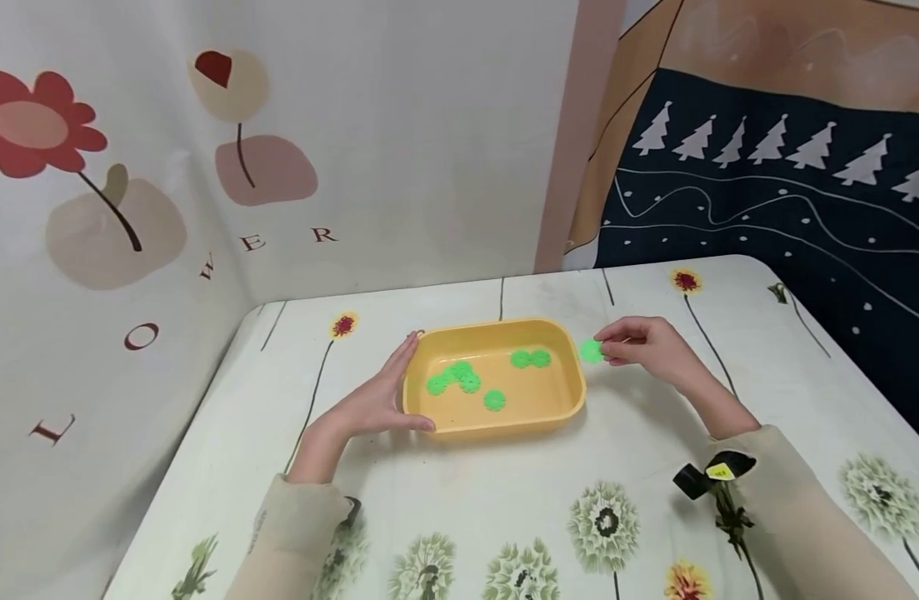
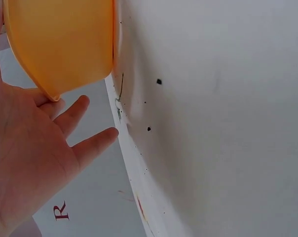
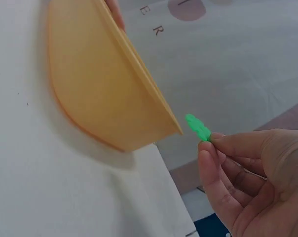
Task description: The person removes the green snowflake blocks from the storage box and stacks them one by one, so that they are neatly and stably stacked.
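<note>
- Left hand (image 1: 372, 404), fingers spread, touches the tray (image 1: 530, 408) at 9 o'clock.
- Right hand (image 1: 648, 346) pinches a disc (image 1: 590, 351) (others (image 1: 494, 400) lie inside) just off 3 o'clock.

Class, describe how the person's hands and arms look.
The left hand and right hand are bare. The left sleeve and right sleeve are pale beige. A black fitting with a yellow label sits at the right sleeve; a dark edge shows by the left.

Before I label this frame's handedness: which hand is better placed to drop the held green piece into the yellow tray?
Likely the right hand: it pinches the green piece just beside the yellow tray, while the left hand spans the opposite end.
</note>
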`<state>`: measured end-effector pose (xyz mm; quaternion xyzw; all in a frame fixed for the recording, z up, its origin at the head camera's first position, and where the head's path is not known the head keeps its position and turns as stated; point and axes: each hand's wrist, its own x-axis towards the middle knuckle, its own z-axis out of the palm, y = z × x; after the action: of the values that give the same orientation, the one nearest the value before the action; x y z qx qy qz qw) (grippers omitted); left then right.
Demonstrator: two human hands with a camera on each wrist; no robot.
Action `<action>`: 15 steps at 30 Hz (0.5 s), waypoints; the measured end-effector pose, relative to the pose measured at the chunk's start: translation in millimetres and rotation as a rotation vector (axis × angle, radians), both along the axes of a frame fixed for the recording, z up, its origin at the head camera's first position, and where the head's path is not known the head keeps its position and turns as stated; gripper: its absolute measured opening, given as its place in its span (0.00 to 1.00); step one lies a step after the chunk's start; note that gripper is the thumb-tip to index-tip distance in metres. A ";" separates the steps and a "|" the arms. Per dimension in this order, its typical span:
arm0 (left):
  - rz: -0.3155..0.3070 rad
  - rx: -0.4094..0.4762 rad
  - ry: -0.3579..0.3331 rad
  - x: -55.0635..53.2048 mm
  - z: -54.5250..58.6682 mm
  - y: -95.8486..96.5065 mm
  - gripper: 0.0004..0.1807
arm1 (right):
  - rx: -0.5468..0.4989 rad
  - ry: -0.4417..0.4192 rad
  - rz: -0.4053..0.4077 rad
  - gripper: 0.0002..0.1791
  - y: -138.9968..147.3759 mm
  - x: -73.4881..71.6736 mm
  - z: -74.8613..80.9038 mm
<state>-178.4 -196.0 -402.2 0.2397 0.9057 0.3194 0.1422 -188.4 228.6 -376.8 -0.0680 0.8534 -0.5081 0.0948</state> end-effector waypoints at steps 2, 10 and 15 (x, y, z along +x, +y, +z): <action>0.000 -0.002 -0.001 -0.3 0.9 0.2 0.74 | -0.013 -0.012 -0.016 0.17 3.7 -0.3 -1.3; 0.011 -0.009 -0.017 -0.1 2.8 1.5 0.74 | -0.015 -0.034 -0.048 0.20 14.8 -3.7 -10.9; 0.028 -0.015 -0.023 2.4 1.9 -0.2 0.74 | -0.001 -0.062 -0.052 0.20 15.2 -5.1 -16.6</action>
<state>-175.9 -196.1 -400.3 0.2221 0.9097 0.3173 0.1497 -193.5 243.8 -393.4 -0.0300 0.8513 -0.5125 0.1082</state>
